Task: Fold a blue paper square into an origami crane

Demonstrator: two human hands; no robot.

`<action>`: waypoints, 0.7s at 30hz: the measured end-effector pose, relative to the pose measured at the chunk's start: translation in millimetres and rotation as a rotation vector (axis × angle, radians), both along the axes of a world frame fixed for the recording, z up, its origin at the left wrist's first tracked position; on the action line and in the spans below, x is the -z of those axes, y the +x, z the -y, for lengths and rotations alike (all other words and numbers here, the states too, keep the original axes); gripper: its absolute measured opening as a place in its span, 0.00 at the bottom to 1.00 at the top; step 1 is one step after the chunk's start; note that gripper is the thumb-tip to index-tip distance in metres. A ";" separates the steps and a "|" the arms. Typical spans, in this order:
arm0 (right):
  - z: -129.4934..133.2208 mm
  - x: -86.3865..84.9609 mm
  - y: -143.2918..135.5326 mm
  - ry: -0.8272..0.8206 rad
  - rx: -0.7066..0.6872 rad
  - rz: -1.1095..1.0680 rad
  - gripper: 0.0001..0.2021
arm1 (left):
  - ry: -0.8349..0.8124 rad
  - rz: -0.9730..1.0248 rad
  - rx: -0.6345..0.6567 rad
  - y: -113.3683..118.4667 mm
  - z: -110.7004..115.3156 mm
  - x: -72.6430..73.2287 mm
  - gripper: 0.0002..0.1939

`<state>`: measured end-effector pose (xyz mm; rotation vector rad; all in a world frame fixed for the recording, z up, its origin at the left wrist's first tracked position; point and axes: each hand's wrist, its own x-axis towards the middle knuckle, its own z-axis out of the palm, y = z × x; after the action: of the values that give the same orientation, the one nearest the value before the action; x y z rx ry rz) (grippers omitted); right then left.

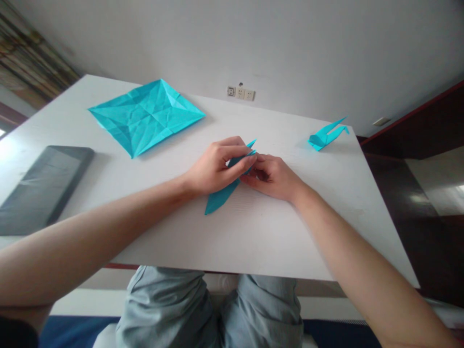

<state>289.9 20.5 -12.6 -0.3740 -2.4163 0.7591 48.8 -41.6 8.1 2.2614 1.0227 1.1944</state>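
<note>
Between my hands, just above the table, is a piece of folded turquoise paper [222, 197], narrow and slanting, with a broad tip towards me and thin points at the far end. My left hand [221, 166] is closed on it, thumb on the near side and fingers over the top. From the right, my right hand [273, 176] pinches the paper's far part, its fingertips meeting those of the left. The middle of the paper is hidden under my fingers.
On the white table [268, 237] a creased turquoise sheet [150, 116] lies spread at the back left. A folded paper crane [322, 140] stands at the back right. A dark grey flat slab [43, 188] lies at the left. Wall sockets [240, 93] sit behind the table.
</note>
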 end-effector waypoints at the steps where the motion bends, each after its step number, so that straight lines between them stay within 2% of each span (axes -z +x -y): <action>1: -0.1 0.3 0.0 0.005 -0.004 -0.004 0.14 | 0.002 -0.009 -0.005 -0.2 -0.1 -0.1 0.21; 21: 0.9 0.1 0.8 0.001 -0.006 -0.024 0.12 | 0.006 -0.021 -0.014 -0.2 -1.2 0.0 0.21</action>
<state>290.7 19.5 -12.7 -0.3558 -2.3966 0.7603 48.7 -40.4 8.1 2.2800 1.0454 1.1829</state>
